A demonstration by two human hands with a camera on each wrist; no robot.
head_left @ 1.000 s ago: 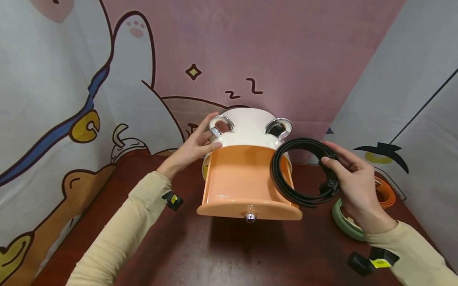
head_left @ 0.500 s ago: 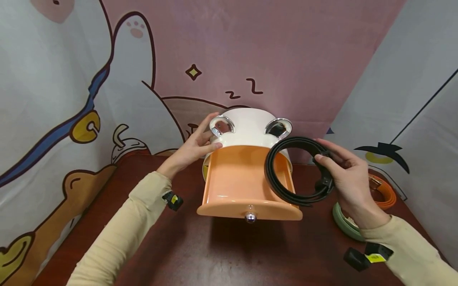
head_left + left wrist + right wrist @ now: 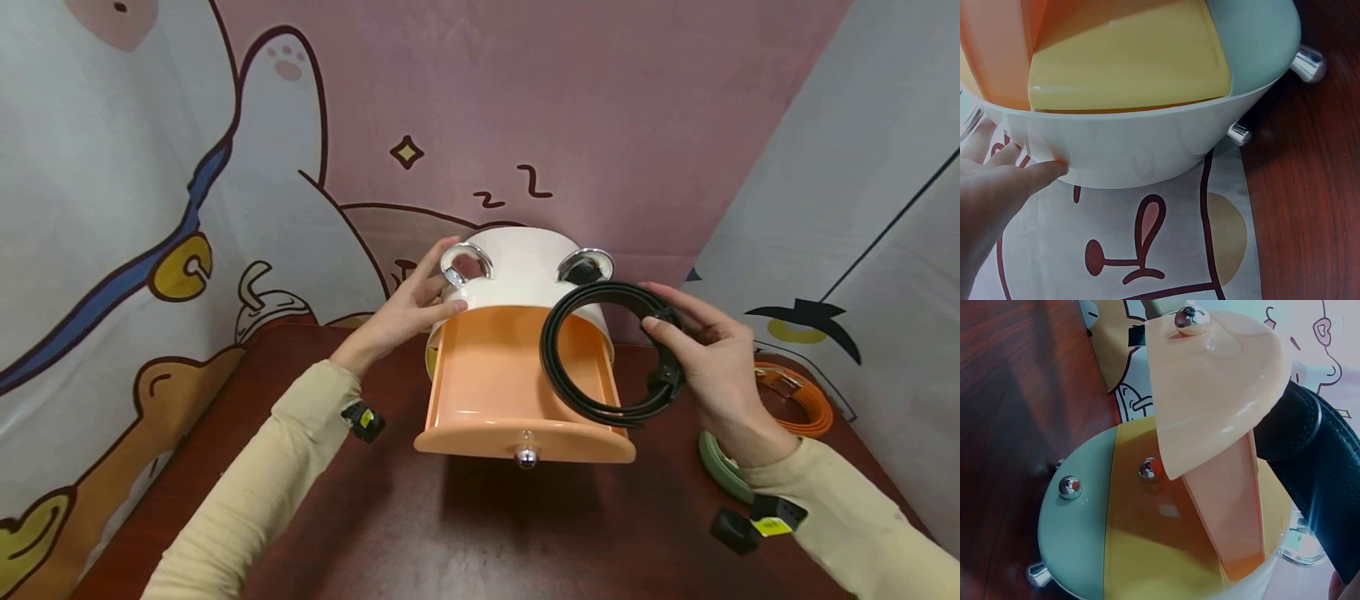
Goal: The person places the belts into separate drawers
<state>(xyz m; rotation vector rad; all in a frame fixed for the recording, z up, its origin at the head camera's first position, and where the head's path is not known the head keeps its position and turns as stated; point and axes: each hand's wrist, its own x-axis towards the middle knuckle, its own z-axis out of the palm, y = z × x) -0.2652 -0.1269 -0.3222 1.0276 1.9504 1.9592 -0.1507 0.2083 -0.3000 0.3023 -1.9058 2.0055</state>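
A small white cabinet [image 3: 525,260] with two chrome ears stands near the back of the table. Its top orange drawer [image 3: 487,375] is pulled out and bare inside where visible. Beneath it, the left wrist view shows a yellow drawer [image 3: 1129,62] and a green drawer [image 3: 1260,47], both pushed in. My left hand [image 3: 397,321] rests on the cabinet's left side, fingers spread and thumb touching near the front edge. My right hand [image 3: 716,367] pinches a coiled black belt [image 3: 551,358] between thumb and fingers, above the drawer's right side. The belt [image 3: 1319,481] partly hides the cabinet.
An orange coiled belt [image 3: 817,408] and a green coiled belt [image 3: 720,475] lie at the right of the dark red table [image 3: 352,517], partly behind my right arm. A cartoon-print cloth [image 3: 615,108] hangs close behind the cabinet.
My right hand has carried the black belt left, slightly upward in view, further over the drawer. More of the orange belt shows. My left hand and the cabinet keep their places.
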